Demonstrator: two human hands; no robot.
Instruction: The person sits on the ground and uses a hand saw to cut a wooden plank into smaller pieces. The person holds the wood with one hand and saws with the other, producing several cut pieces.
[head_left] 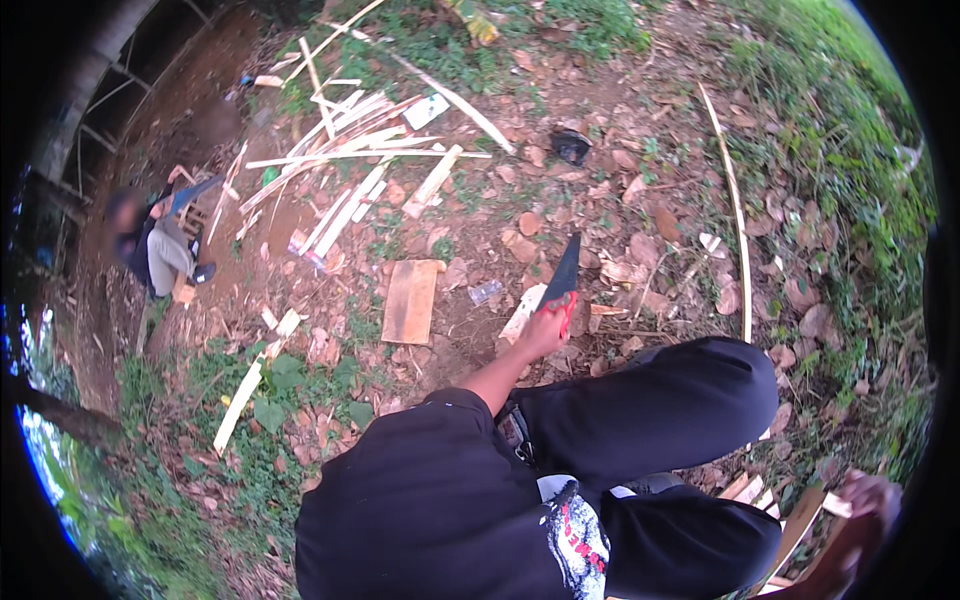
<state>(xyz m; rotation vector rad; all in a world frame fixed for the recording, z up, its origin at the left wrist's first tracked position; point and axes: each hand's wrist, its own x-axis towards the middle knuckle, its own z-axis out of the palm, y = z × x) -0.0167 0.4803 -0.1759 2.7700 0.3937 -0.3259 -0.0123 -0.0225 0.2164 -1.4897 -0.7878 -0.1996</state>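
Observation:
My left hand (545,330) is closed round the red handle (569,312) of a handsaw. The dark, tapering saw blade (565,272) points away from me, above the leaf-strewn ground. Beside the hand lies a short pale wooden piece (522,312), partly covered by it. At the lower right my right hand (872,500) is blurred near the picture's rim, its fingers bent at the end of a pale wooden strip (837,506). Several more wooden strips (798,528) lie by that hand, beyond my bent knees (690,390).
A flat board (410,302) lies left of the saw, near a clear plastic scrap (486,292). Farther off is a heap of wooden strips (350,135). One long thin strip (735,210) runs along the right. Another person (160,245) sits at the far left.

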